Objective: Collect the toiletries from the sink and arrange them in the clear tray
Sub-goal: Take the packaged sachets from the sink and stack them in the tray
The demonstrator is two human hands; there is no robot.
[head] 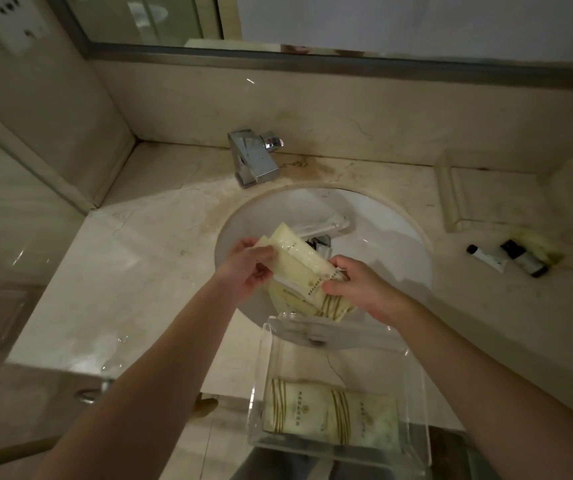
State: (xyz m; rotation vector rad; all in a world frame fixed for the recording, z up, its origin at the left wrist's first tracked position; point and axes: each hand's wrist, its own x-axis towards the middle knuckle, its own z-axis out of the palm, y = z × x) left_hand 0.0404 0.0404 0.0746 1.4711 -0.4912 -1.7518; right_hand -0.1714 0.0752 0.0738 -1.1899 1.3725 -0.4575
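Sink point(382, 216): hands point(243, 268) point(354, 285) gripping packets point(299, 268); tray point(413, 410) holds packets

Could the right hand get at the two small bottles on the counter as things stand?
Probably not right away: the right hand and left hand both grip packets over the sink. The bottles lie in the open to its right, nothing blocking them.
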